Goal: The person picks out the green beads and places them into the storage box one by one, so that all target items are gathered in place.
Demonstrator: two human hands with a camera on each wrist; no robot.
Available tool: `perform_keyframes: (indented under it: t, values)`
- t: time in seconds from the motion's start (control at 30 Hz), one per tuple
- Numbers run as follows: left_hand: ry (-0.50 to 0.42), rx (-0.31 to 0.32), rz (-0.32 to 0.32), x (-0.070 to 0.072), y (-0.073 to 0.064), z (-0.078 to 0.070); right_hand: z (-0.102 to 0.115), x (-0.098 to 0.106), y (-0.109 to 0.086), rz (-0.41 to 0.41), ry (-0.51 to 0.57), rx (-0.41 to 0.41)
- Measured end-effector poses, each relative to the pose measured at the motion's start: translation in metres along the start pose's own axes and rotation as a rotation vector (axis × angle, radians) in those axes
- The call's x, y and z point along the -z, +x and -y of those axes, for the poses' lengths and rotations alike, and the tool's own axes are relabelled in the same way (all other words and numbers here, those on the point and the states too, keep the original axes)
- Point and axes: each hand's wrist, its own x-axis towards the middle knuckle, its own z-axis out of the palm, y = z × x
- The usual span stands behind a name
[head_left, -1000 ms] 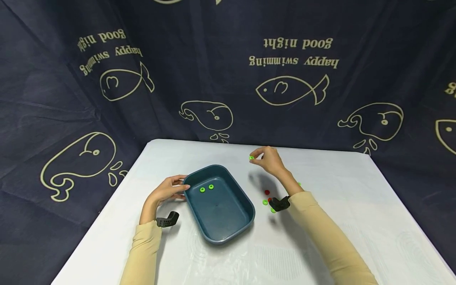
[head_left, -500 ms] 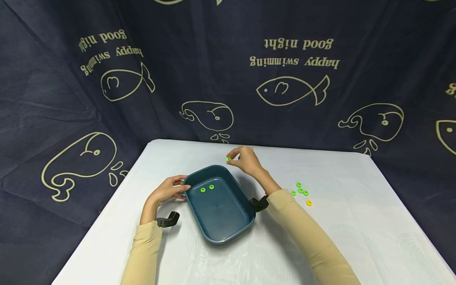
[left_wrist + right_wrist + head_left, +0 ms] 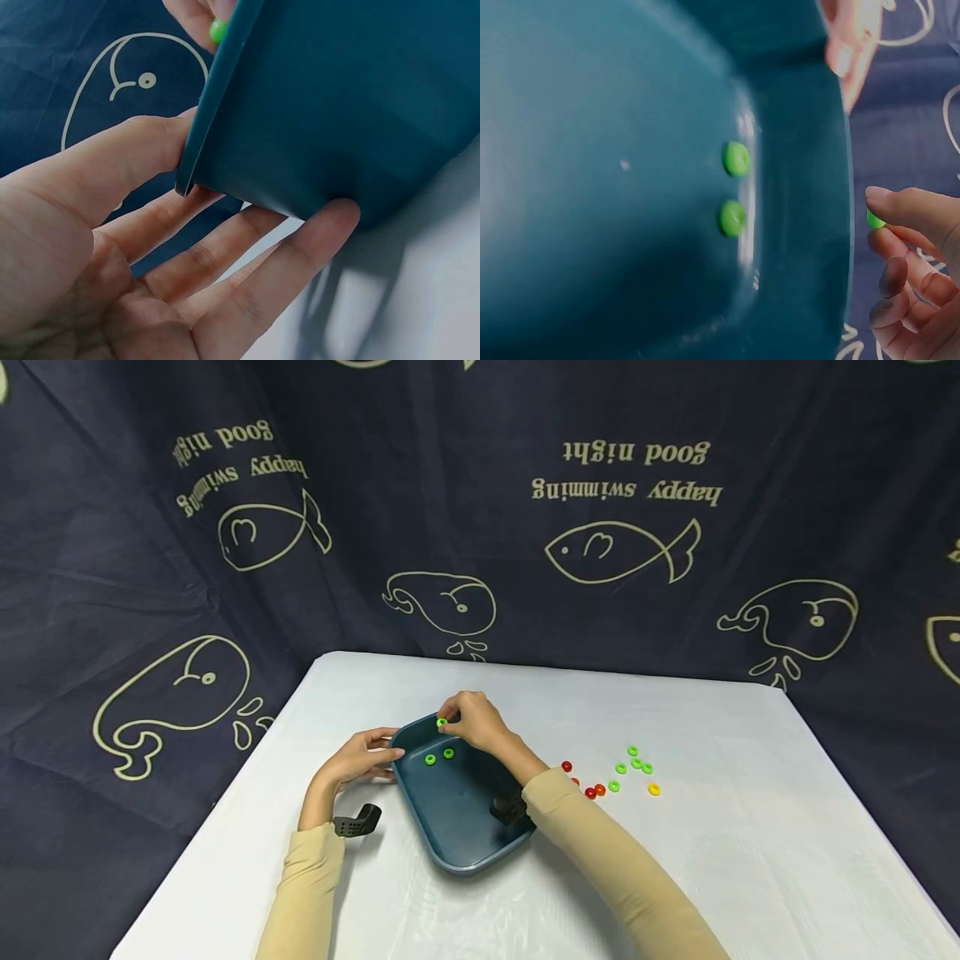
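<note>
A dark teal plastic bin (image 3: 457, 810) stands on the table with two green ring beads (image 3: 448, 753) lying near its far end. My left hand (image 3: 360, 760) grips the bin's far left corner, thumb on the rim and fingers spread along the outer wall (image 3: 300, 135). Between thumb and forefinger, my right hand (image 3: 476, 722) pinches another green ring bead (image 3: 442, 723) over the bin's far end. The right wrist view shows this held bead (image 3: 875, 219) mostly covered by the fingertips, beside the rim. My right forearm hides part of the bin's right side.
Right of the bin, on the white table (image 3: 720, 877), lie loose beads: several green ones (image 3: 636, 762), a yellow one (image 3: 654, 790), and red (image 3: 590, 793) and orange ones (image 3: 600, 790) close to my right sleeve. A dark printed curtain (image 3: 480, 510) hangs behind the table.
My right hand has carried the green ring bead leftward and lowered it over the bin's far end. Loose beads behind the right arm have come into view. My left hand stays on the bin.
</note>
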Motion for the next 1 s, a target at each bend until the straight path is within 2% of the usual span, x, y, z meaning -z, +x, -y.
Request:
perform_keyframes:
  t: [0.1, 0.3, 0.6, 0.8, 1.0]
  values:
    - [0.010, -0.009, 0.008, 0.000, 0.001, 0.000, 0.003, -0.008, 0.001, 0.027, -0.013, 0.012]
    - [-0.004, 0.021, -0.003, -0.001, 0.000, -0.002, 0.003, -0.022, 0.001, 0.091, -0.046, 0.022]
    - [-0.004, 0.031, -0.018, -0.002, -0.001, -0.003, -0.006, -0.038, 0.000, 0.152, -0.117, -0.037]
    - [-0.001, 0.028, -0.021, -0.001, 0.000, -0.001, -0.010, -0.047, -0.001, 0.162, -0.165, -0.031]
    - [-0.015, 0.037, -0.024, -0.002, 0.002, 0.000, -0.011, -0.049, -0.001, 0.166, -0.168, -0.030]
